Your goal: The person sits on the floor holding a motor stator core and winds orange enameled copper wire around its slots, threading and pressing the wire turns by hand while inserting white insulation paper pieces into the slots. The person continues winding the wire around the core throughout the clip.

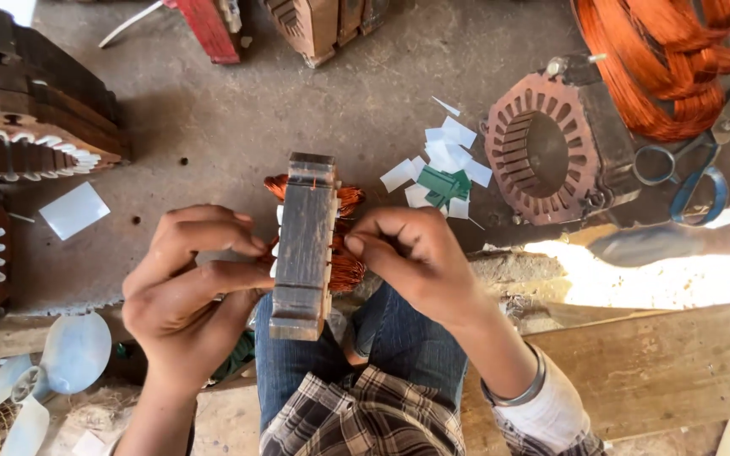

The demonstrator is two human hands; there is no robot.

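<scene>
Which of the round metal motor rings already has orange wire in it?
The one held between the left hand and right hand: this stator has copper windings. The rusty stator on the floor has empty slots.

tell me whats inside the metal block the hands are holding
Copper wire coils bulge from both faces of the stator block, pinched by the left hand and right hand. The slots are hidden edge-on.

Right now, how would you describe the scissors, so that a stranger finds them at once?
Look at the large coil of orange copper wire at the top right. Just below it, beside the round rusty stator core, lie the scissors. Their blue looped handles are unlike anything else nearby.
</scene>
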